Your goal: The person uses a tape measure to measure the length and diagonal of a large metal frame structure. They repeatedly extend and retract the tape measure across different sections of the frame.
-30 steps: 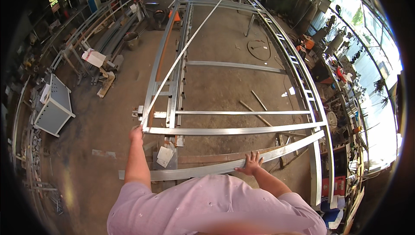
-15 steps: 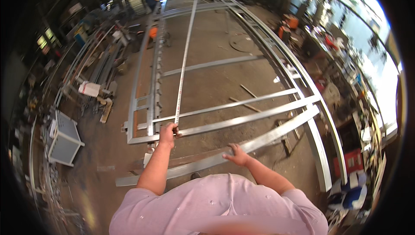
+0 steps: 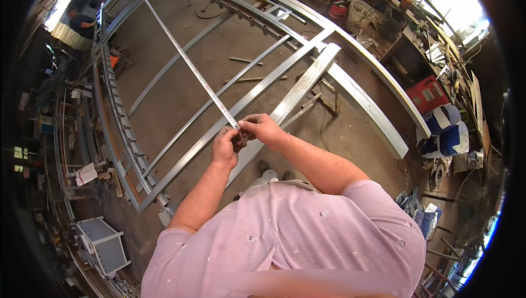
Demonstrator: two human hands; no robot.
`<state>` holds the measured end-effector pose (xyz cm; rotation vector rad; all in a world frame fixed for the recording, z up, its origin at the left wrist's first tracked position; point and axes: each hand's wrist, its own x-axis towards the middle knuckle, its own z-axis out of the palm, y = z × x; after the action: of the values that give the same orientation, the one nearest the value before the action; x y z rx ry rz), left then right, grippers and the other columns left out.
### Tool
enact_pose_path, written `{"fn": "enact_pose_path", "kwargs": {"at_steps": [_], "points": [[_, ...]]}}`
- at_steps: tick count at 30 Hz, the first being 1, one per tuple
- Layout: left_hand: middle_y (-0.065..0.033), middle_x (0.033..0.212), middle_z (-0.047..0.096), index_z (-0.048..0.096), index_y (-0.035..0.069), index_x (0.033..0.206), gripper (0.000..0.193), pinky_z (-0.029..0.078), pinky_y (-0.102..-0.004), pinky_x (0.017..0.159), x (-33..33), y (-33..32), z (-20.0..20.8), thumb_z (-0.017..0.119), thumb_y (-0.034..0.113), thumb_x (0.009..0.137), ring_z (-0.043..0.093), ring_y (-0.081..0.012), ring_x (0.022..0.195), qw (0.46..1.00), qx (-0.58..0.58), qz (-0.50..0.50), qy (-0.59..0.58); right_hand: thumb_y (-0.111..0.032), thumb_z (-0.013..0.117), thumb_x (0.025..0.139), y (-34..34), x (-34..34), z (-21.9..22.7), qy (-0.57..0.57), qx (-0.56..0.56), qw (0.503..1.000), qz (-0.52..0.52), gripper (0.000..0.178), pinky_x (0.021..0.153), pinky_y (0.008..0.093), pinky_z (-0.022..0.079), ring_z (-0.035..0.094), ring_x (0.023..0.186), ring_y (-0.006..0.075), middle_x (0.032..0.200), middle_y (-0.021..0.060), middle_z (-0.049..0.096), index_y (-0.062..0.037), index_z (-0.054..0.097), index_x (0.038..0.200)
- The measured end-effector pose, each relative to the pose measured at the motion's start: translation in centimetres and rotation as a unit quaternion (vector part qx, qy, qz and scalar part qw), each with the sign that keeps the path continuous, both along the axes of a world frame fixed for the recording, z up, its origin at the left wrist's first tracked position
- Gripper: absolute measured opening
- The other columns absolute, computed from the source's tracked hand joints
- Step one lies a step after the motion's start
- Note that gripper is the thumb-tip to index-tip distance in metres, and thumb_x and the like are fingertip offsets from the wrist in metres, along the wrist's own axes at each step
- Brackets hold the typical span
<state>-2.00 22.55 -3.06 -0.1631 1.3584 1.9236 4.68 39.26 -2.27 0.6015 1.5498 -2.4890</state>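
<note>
A long white measuring tape (image 3: 186,59) stretches from my hands toward the far end of a large metal frame (image 3: 264,83). My left hand (image 3: 223,149) is closed around the tape's near end. Beside it, my right hand (image 3: 264,129) pinches the same end between thumb and fingers. Both hands are over the near crossbar of the frame. What sits inside my left palm is mostly hidden. A loose metal beam (image 3: 308,81) lies aslant nearer to me, passing under my right forearm.
At the far left a person (image 3: 81,24) stands by the frame. A grey box-shaped stand (image 3: 104,246) is on the left floor. To the right are a red case (image 3: 426,95), blue and white bags (image 3: 446,131) and a cluttered workbench. Thin rods (image 3: 255,78) lie inside the frame.
My view has turned to the right. My right hand has come away from the loose beam and joined my left hand at the tape's end.
</note>
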Motion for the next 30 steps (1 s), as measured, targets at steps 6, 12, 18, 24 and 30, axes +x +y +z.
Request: {"fn": "enact_pose_path", "kwargs": {"at_steps": [6,12,18,24,30], "points": [[-0.0013,0.083,0.070,0.062,0.010,0.086,0.012,0.047,-0.0261,0.061,0.7,6.8,-2.4,0.067,0.012,0.097,0.055,-0.0077,0.065,0.988,-0.091,-0.052,0.116,-0.016,0.071,0.094,4.9,-1.1,-3.3,-0.057,0.035,0.995,-0.070,0.016,0.062,0.0283,0.050,0.061,0.068,0.0129,0.079,0.0046,0.068,0.0002,0.072,0.096],[-0.0021,0.100,0.073,0.071,0.003,0.116,0.022,0.051,-0.0249,0.069,-0.3,14.0,-0.9,0.070,0.012,0.097,0.065,-0.0083,0.087,0.964,-0.032,-0.224,0.142,-0.018,0.067,0.100,13.8,0.9,-3.9,-0.071,0.083,0.987,-0.121,0.020,0.060,0.0287,0.053,0.064,0.069,0.0132,0.081,0.0058,0.069,0.0017,0.069,0.098],[-0.0045,0.101,0.072,0.069,0.000,0.121,0.031,0.053,-0.0262,0.070,-4.8,21.0,-2.5,0.073,0.019,0.097,0.065,-0.0083,0.084,0.953,-0.060,-0.269,0.126,-0.018,0.065,0.101,21.5,1.9,-2.8,-0.103,0.130,0.976,-0.139,0.019,0.061,0.0288,0.054,0.065,0.067,0.0122,0.085,0.0054,0.070,0.0013,0.068,0.100],[-0.0013,0.087,0.071,0.070,0.008,0.104,0.018,0.054,-0.0271,0.062,-10.6,32.5,-3.3,0.070,0.025,0.100,0.058,-0.0070,0.064,0.974,-0.079,-0.210,0.013,-0.018,0.063,0.104,31.4,1.9,-3.2,-0.117,0.166,0.973,-0.107,0.018,0.064,0.0290,0.054,0.063,0.069,0.0114,0.081,0.0032,0.066,-0.0012,0.064,0.098],[-0.0008,0.086,0.070,0.067,0.010,0.100,0.013,0.057,-0.0291,0.061,-12.1,43.9,-5.7,0.069,0.022,0.100,0.059,-0.0083,0.063,0.971,-0.113,-0.206,-0.038,-0.018,0.065,0.099,42.5,1.0,-5.2,-0.113,0.271,0.953,-0.073,0.022,0.061,0.0305,0.051,0.060,0.065,0.0111,0.073,0.0028,0.064,-0.0003,0.062,0.087]]}}
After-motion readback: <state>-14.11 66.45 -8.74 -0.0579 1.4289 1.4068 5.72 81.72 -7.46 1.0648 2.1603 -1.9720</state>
